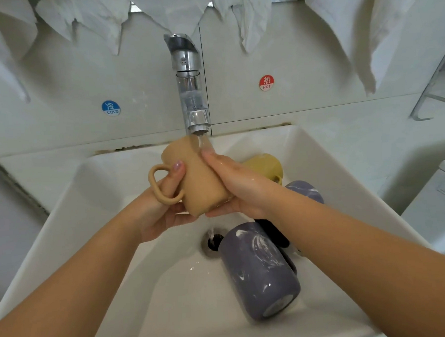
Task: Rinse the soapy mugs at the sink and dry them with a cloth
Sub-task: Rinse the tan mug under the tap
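Observation:
A tan mug [199, 179] is tilted under the running chrome tap [191, 93], mouth away from me, base toward me. My left hand [164, 204] grips it at the handle, thumb on the mug's side. My right hand [232, 183] wraps the mug's right side, fingertips in the water stream. In the white sink [96, 224] lie a purple mug [261, 271] streaked with suds near the drain, a second purple mug [306, 190] partly behind my right forearm, a yellow mug [266, 166] at the back, and a dark object [275, 232] under my arm.
Water runs into the drain [213, 242]. White cloths [87, 21] hang along the wall above the tap. A blue COLD sticker [111, 108] and a red HOT sticker [266, 83] mark the wall. A clear rack [439, 82] juts out at the right.

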A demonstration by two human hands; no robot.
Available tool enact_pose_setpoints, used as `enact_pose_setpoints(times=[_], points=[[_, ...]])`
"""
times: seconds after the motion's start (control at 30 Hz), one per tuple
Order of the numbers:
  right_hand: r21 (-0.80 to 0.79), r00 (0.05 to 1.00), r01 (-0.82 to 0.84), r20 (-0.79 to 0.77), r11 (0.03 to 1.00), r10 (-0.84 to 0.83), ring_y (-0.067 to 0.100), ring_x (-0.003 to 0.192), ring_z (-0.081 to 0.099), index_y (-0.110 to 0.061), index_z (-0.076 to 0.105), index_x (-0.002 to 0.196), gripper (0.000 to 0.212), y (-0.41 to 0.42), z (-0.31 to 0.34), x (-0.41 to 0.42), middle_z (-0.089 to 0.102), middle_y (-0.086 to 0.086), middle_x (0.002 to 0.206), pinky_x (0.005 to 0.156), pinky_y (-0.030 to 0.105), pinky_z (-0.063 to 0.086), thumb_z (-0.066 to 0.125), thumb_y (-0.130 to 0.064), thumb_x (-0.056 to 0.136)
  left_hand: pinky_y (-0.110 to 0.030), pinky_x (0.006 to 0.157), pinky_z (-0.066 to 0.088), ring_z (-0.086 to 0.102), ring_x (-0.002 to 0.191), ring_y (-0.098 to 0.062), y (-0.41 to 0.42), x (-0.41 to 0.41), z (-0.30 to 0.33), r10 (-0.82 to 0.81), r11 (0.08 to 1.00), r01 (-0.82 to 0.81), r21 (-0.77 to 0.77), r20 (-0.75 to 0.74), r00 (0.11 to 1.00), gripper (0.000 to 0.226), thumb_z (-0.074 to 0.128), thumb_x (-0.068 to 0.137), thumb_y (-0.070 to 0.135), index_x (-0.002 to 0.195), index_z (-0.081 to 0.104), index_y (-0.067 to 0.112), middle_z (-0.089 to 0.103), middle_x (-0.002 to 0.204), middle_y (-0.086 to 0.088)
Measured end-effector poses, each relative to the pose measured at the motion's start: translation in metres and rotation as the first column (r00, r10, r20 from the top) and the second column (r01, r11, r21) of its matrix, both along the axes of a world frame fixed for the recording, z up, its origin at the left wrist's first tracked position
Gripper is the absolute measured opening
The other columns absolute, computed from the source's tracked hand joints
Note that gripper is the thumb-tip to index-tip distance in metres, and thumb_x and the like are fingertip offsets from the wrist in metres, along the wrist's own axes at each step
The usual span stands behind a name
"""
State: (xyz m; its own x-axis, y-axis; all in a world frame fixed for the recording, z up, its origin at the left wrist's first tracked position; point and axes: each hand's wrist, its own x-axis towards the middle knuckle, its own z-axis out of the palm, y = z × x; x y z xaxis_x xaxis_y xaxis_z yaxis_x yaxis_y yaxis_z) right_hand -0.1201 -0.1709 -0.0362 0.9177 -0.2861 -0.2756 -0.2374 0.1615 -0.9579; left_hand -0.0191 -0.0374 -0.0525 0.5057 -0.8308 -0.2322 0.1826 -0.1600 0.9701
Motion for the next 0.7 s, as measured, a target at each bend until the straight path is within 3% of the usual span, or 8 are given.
enact_pose_setpoints(times=[0.1,0.17,0.27,0.37,0.43,0.53,0.63,0.7], points=[[0.041,0.996,-0.09,-0.006,0.995,0.091,0.028,0.102,0.068,-0.024,0.051,0.129,0.054,-0.006,0.004,-0.005,0.066,0.006,0.118,0.082,0.05,0.057,0.056,-0.057,0.087,-0.028,0.069,0.055,0.07,0.086,-0.016,0.003,0.006,0.002,-0.068,0.995,0.066,0.07,0.025,0.997,0.111,0.07,0.027,0.089,0.118,0.063,0.027,0.073,0.108,-0.002],[0.01,0.997,-0.082,-0.006,0.997,0.082,0.027,0.1,0.069,-0.025,0.056,0.119,0.045,-0.008,0.009,-0.007,0.07,0.006,0.112,0.083,0.05,0.057,0.058,-0.056,0.086,-0.026,0.064,0.051,0.066,0.077,-0.014,0.008,0.013,0.004,-0.125,0.986,0.129,0.11,-0.043,0.991,0.102,0.076,0.027,0.084,0.108,0.068,0.023,0.071,0.094,-0.001],[-0.05,1.0,0.025,0.019,0.998,-0.024,0.026,0.096,0.07,-0.027,0.06,0.104,0.033,-0.012,0.017,-0.01,0.072,0.003,0.099,0.083,0.049,0.057,0.058,-0.055,0.086,-0.024,0.06,0.051,0.067,0.078,-0.016,0.019,0.025,0.007,-0.159,0.97,0.184,0.16,-0.155,0.975,0.067,0.093,0.034,0.057,0.09,0.076,0.025,0.071,0.102,-0.002],[-0.268,0.995,0.101,0.023,0.958,-0.099,0.02,0.088,0.069,-0.023,0.056,0.116,0.045,-0.011,0.02,-0.014,0.068,0.001,0.102,0.074,0.042,0.061,0.06,-0.055,0.085,-0.022,0.06,0.043,0.065,0.068,-0.011,0.022,0.031,0.014,0.031,0.96,-0.01,0.281,-0.071,0.997,0.012,0.078,0.069,0.033,0.075,0.078,0.023,0.071,0.102,-0.003],[-0.433,0.993,0.118,0.044,0.893,-0.11,0.016,0.089,0.066,-0.023,0.05,0.121,0.05,-0.005,0.017,-0.014,0.064,-0.003,0.107,0.074,0.038,0.06,0.061,-0.056,0.084,-0.023,0.059,0.04,0.062,0.063,-0.011,0.019,0.028,0.02,0.166,0.935,-0.178,0.307,0.065,0.984,0.02,0.062,0.09,0.027,0.076,0.072,0.018,0.069,0.091,-0.004],[-0.576,0.989,0.15,0.088,0.803,-0.121,0.012,0.092,0.061,-0.026,0.044,0.125,0.057,0.003,0.01,-0.011,0.059,-0.008,0.107,0.08,0.036,0.057,0.059,-0.061,0.083,-0.027,0.064,0.049,0.064,0.072,-0.017,0.012,0.018,0.032,0.268,0.9,-0.325,0.29,0.219,0.938,0.033,0.051,0.097,0.039,0.092,0.066,0.011,0.072,0.09,-0.006],[-0.73,0.984,0.174,0.1,0.66,-0.149,0.018,0.096,0.06,-0.024,0.043,0.13,0.069,0.002,0.002,-0.008,0.058,-0.003,0.114,0.081,0.042,0.055,0.055,-0.069,0.08,-0.039,0.081,0.056,0.068,0.095,-0.026,0.005,0.005,0.04,0.27,0.898,-0.335,0.285,0.242,0.932,0.052,0.048,0.091,0.061,0.111,0.061,0.015,0.067,0.109,-0.004],[-0.79,0.982,0.18,0.111,0.586,-0.151,0.021,0.099,0.059,-0.025,0.045,0.131,0.071,0.002,-0.003,-0.006,0.057,-0.001,0.114,0.083,0.045,0.053,0.048,-0.074,0.079,-0.045,0.088,0.054,0.062,0.105,-0.03,0.001,-0.006,0.04,0.209,0.917,-0.268,0.296,0.217,0.954,0.054,0.047,0.086,0.067,0.113,0.059,0.022,0.063,0.114,0.001]])
